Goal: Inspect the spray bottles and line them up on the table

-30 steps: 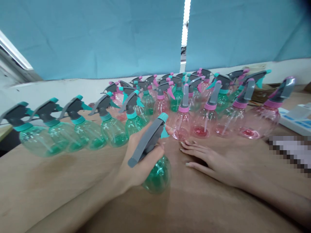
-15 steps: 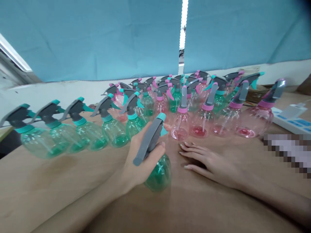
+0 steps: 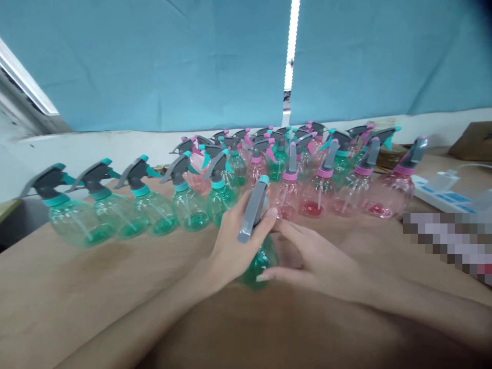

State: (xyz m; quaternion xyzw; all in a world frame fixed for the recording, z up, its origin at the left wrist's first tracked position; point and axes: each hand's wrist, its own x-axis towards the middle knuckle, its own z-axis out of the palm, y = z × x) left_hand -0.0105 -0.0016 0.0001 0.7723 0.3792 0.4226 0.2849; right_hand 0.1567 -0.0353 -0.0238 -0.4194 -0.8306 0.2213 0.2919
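My left hand (image 3: 232, 243) is wrapped round the neck of a green spray bottle (image 3: 253, 274), just below its grey trigger head (image 3: 252, 211). The bottle has green liquid inside and is near the middle of the wooden table. From the right, my right hand (image 3: 323, 253) cups its round body, thumb on the near side and fingers at the far side, their tips partly hidden. Left of the hands is a row of green spray bottles (image 3: 156, 210). Just beyond the right hand are pink spray bottles (image 3: 313, 197) with a little red liquid.
Behind both rows is a mixed cluster of green and pink spray bottles (image 3: 257, 166). A white power strip (image 3: 442, 195) with a plug lies at the right, near a blurred-out patch. A brown box (image 3: 472, 143) is at the far right, and a blue curtain (image 3: 192, 66) hangs behind.
My right hand has come up from the table to the left and closed round the bottle's body. My left hand still grips the neck. The whole view has shifted slightly.
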